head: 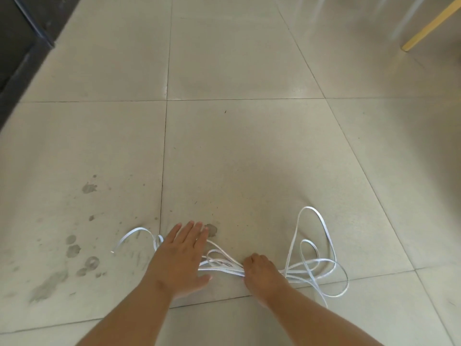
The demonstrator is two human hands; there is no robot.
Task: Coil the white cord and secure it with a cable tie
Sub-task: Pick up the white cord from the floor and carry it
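White cord [225,270] lies loose on the floor [249,146], loops at 3 o'clock. My right hand [262,273] has its fingers clamped on the gathered strands. My left hand [179,255] lies flat, fingers straight. Recommend drawing loops in evenly.

One loose flat white cord [224,270], two bare hands, left hand [179,258] and right hand [259,273], one slanted yellow wooden leg [429,26].

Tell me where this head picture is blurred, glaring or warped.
Head view: the top right corner is smeared with pale streaks beside the yellow wooden leg; soft glare lies on the glossy beige floor tiles; grout lines bow from wide-angle warp; the thin white cord, left hand and right hand are fairly sharp.
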